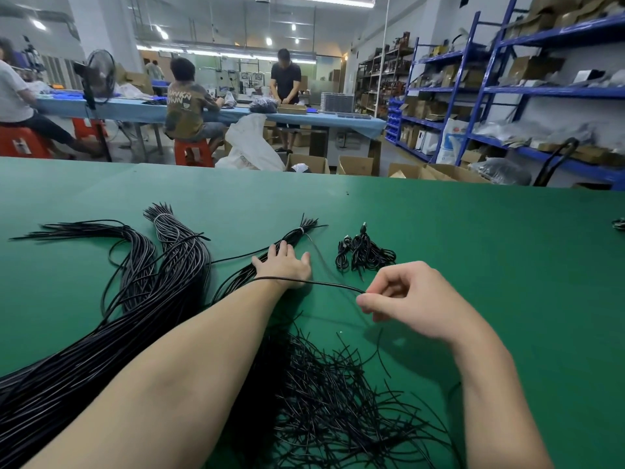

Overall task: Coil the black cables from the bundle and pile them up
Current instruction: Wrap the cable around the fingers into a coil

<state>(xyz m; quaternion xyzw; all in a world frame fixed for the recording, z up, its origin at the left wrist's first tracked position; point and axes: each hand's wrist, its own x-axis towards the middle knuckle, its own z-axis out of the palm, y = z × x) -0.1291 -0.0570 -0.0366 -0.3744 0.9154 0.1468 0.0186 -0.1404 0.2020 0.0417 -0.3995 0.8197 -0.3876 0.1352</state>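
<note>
Between my right hand's [411, 296] pinching thumb and finger runs one thin, glossy cable [324, 284], drawn across my left wrist. Left hand [285, 264] presses flat, fingers spread, on the tied bundle [270, 255]. Just beyond my right hand sits a small pile [363, 253] of coils; most of the long, smooth strands remain uncoiled, I judge.

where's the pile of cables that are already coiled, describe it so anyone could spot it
On the green table, look just beyond the right hand, right of the tied bundle under the left hand. The coiled pile is a small heap of short looped cables with plugs sticking up, unlike the long straight bundles nearby.
</note>
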